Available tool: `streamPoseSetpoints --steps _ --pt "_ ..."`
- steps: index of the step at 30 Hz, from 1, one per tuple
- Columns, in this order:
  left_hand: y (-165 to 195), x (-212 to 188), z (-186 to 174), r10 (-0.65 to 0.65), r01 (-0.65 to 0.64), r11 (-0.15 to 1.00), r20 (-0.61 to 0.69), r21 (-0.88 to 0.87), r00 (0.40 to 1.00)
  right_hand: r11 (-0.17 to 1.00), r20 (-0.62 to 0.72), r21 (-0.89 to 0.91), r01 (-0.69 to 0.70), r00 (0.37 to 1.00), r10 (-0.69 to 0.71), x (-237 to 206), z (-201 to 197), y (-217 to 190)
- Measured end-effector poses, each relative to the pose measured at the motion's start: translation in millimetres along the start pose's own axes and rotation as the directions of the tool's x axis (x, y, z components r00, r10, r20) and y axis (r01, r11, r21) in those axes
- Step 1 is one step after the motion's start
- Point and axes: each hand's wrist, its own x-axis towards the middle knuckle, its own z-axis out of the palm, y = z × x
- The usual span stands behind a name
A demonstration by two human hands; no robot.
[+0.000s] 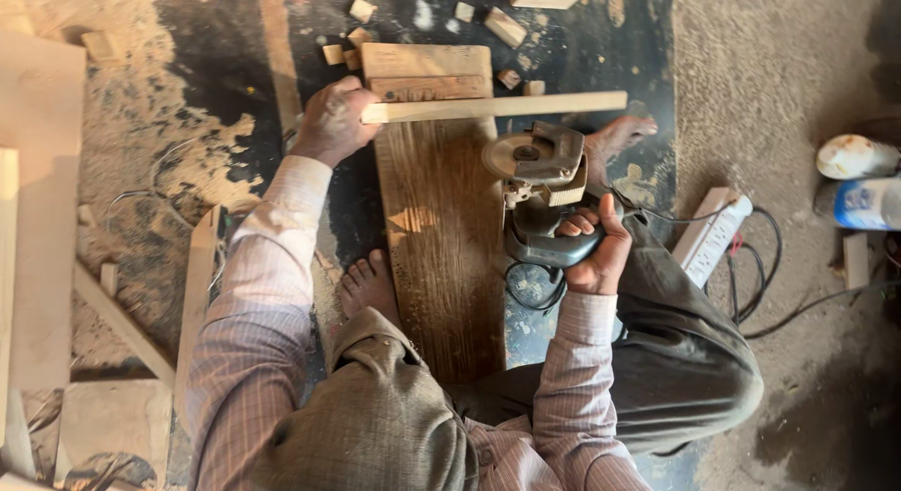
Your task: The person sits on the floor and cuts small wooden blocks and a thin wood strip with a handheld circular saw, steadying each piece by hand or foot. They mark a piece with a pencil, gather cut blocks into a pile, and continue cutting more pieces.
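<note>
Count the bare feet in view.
2. One bare foot rests left of the wooden plank, near the knee; the other lies right of the circular saw. None looks hidden.

I see a dusty floor [779, 69], dark in the middle and strewn with sawdust. Lying on it: a broad wooden plank [441, 228], small wood offcuts [505, 26] beyond its far end, a white power strip [715, 236] with black cable [765, 294] to the right, pale boards [42, 219] along the left.
</note>
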Motion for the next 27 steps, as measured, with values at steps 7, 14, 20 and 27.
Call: streamPoseSetpoints --steps 7,14,20,27 --pt "0.8 -0.7 -3.3 -0.098 0.092 0.994 0.128 0.054 0.987 0.996 -0.062 0.06 0.06 0.997 -0.056 8.9 -22.9 -7.4" --pt "5.3 1.9 -4.7 -0.169 0.15 0.982 0.176 0.119 0.97 0.984 0.017 0.166 -0.063 0.998 0.061 31.2 -30.0 -28.8" --pt "4.1 -0.4 -2.7 -0.148 0.132 0.985 0.159 0.108 0.976 0.999 -0.051 0.044 -0.033 0.998 0.035 55.8 -30.2 -67.4" --pt "4.4 1.5 -0.6 -0.101 0.097 0.995 0.131 0.035 0.986 0.972 -0.293 -0.237 0.008 0.953 -0.08 72.0 -41.8 -102.8"
